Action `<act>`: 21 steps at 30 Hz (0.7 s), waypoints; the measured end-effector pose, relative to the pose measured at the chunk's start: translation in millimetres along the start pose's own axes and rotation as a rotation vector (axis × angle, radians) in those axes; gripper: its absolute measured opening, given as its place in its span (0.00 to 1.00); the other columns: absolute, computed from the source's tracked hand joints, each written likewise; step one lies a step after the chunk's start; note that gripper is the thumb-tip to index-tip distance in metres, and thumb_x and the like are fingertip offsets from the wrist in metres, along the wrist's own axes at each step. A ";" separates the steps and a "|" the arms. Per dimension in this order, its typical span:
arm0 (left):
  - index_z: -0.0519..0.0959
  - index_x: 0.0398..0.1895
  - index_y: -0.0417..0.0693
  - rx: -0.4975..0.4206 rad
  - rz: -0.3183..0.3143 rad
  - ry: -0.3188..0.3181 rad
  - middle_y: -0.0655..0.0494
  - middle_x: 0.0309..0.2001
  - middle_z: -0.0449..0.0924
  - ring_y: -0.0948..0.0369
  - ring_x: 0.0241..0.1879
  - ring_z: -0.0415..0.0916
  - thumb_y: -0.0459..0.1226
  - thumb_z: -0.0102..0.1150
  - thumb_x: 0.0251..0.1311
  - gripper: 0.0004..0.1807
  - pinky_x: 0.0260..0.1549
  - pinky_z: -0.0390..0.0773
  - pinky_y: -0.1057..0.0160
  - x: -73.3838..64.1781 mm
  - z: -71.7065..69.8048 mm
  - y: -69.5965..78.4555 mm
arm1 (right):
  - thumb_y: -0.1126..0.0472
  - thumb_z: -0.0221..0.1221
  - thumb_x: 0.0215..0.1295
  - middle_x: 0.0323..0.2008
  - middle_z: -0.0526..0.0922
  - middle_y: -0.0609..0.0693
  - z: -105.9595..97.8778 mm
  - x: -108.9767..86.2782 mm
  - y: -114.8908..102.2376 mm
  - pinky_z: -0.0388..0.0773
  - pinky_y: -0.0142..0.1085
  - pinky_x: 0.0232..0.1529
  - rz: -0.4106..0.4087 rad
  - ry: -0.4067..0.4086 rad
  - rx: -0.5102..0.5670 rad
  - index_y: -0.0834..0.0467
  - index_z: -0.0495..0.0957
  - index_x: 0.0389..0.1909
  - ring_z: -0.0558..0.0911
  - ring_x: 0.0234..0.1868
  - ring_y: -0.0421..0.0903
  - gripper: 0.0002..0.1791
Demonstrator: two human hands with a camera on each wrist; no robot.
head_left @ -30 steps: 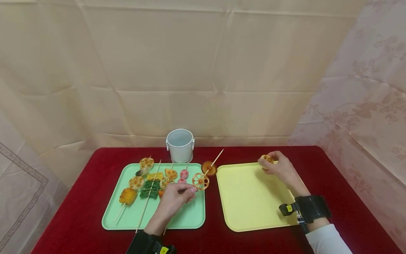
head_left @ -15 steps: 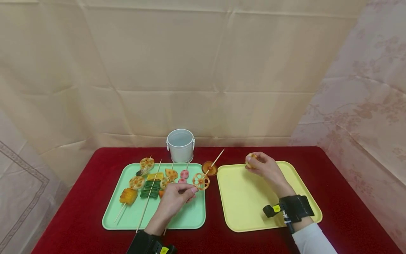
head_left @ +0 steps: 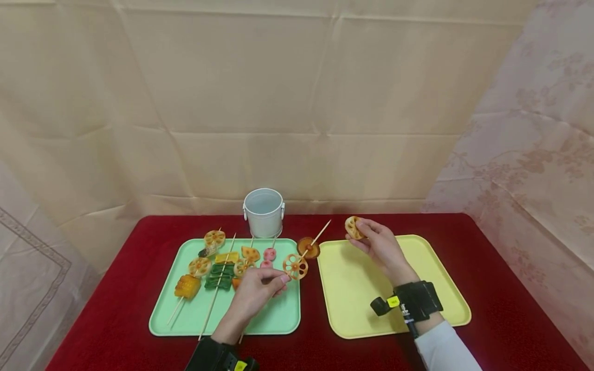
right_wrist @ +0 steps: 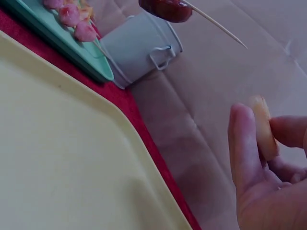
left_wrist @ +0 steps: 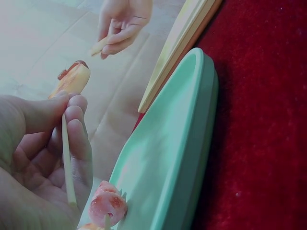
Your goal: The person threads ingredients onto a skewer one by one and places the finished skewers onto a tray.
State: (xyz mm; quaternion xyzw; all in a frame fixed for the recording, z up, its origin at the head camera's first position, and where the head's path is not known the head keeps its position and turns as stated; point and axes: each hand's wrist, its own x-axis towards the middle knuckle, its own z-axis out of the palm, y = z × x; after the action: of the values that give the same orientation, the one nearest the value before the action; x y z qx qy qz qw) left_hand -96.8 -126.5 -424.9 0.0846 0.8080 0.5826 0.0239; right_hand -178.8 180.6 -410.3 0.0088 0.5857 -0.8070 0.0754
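Observation:
My left hand (head_left: 254, 293) pinches a bamboo skewer (head_left: 321, 233) over the right part of the green tray. Threaded on it are a lotus root slice (head_left: 295, 267), just beyond the fingertips, and a glossy brown round piece (head_left: 307, 249) higher up. The pointed tip is bare and slants up to the right. In the left wrist view, the lower end of the stick (left_wrist: 67, 163) lies along the palm. Over the back left of the yellow tray, my right hand (head_left: 382, 251) pinches a loose lotus root slice (head_left: 353, 228) between thumb and fingers, apart from the skewer tip.
The green tray (head_left: 162, 319) bears several skewers, among them corn (head_left: 187, 286), green vegetable (head_left: 220, 276) and pink balls (head_left: 269, 254). A white metal bucket (head_left: 264, 216) stands behind it. The yellow tray (head_left: 357, 309) lies to the right on a red cloth (head_left: 111, 304).
My right hand has moved left with the lotus root slice, from the yellow tray's back right to its back left, turning the slice's face toward view. The left hand's skewer has shifted very slightly.

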 end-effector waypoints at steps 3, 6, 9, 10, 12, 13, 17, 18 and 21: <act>0.90 0.36 0.37 0.007 0.013 -0.012 0.52 0.25 0.85 0.64 0.26 0.77 0.35 0.70 0.65 0.07 0.27 0.76 0.67 -0.4 -0.5 -0.3 | 0.60 0.55 0.80 0.46 0.81 0.52 6.0 1.0 -1.2 0.82 0.33 0.50 -0.022 0.029 -0.019 0.71 0.68 0.66 0.88 0.44 0.45 0.22; 0.90 0.36 0.37 0.009 0.020 -0.022 0.52 0.25 0.85 0.65 0.26 0.77 0.34 0.70 0.65 0.07 0.26 0.75 0.68 -0.1 -0.6 -0.9 | 0.60 0.56 0.79 0.44 0.82 0.51 12.2 2.1 -3.5 0.83 0.31 0.47 -0.051 0.053 -0.045 0.72 0.69 0.65 0.88 0.41 0.44 0.23; 0.90 0.37 0.37 0.000 0.017 -0.036 0.52 0.25 0.85 0.65 0.26 0.77 0.34 0.69 0.65 0.07 0.26 0.76 0.68 0.6 -1.7 -0.3 | 0.58 0.59 0.77 0.45 0.82 0.52 20.2 2.7 -8.8 0.83 0.30 0.45 -0.064 0.081 -0.109 0.71 0.70 0.65 0.88 0.40 0.43 0.25; 0.90 0.37 0.36 -0.002 0.016 -0.039 0.52 0.25 0.85 0.65 0.26 0.78 0.34 0.69 0.65 0.07 0.26 0.76 0.68 0.6 -1.5 -0.7 | 0.58 0.59 0.77 0.45 0.81 0.53 22.0 3.2 -9.5 0.83 0.30 0.45 -0.069 0.088 -0.132 0.71 0.70 0.65 0.88 0.40 0.42 0.25; 0.90 0.37 0.36 -0.008 0.012 -0.045 0.52 0.25 0.85 0.64 0.26 0.78 0.33 0.69 0.65 0.07 0.26 0.76 0.68 0.5 -1.3 -1.2 | 0.57 0.60 0.77 0.47 0.81 0.55 25.8 4.0 -10.6 0.83 0.30 0.45 -0.074 0.103 -0.178 0.70 0.71 0.66 0.88 0.40 0.42 0.26; 0.90 0.37 0.36 -0.011 0.009 -0.048 0.52 0.26 0.85 0.64 0.26 0.78 0.33 0.69 0.65 0.07 0.26 0.76 0.68 0.4 -1.2 -1.4 | 0.56 0.60 0.77 0.48 0.81 0.56 27.2 4.6 -10.9 0.83 0.30 0.45 -0.073 0.109 -0.196 0.69 0.71 0.66 0.88 0.40 0.41 0.26; 0.90 0.37 0.36 -0.017 0.000 -0.051 0.52 0.26 0.85 0.63 0.26 0.79 0.33 0.69 0.65 0.07 0.26 0.77 0.68 0.1 -1.1 -1.6 | 0.55 0.61 0.76 0.51 0.81 0.58 32.4 5.9 -12.1 0.83 0.31 0.46 -0.074 0.106 -0.227 0.68 0.72 0.67 0.88 0.41 0.42 0.27; 0.90 0.37 0.36 -0.017 -0.001 -0.051 0.52 0.26 0.85 0.63 0.26 0.79 0.33 0.69 0.65 0.07 0.26 0.77 0.68 0.1 -1.1 -1.6 | 0.55 0.61 0.76 0.51 0.81 0.58 33.5 5.9 -12.4 0.83 0.31 0.46 -0.074 0.104 -0.227 0.68 0.72 0.66 0.88 0.41 0.42 0.26; 0.90 0.37 0.35 -0.019 -0.003 -0.050 0.52 0.25 0.85 0.64 0.26 0.79 0.33 0.69 0.65 0.07 0.26 0.77 0.68 0.5 -1.3 -1.9 | 0.56 0.60 0.77 0.51 0.82 0.58 36.2 5.7 -12.6 0.84 0.32 0.46 -0.079 0.096 -0.233 0.68 0.73 0.66 0.87 0.41 0.42 0.26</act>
State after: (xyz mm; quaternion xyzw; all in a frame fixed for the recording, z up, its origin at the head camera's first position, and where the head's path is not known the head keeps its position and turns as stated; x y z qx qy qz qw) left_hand -97.7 -128.1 -426.3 0.0977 0.8018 0.5878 0.0459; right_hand -183.4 149.6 -387.6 0.0155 0.6782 -0.7346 0.0158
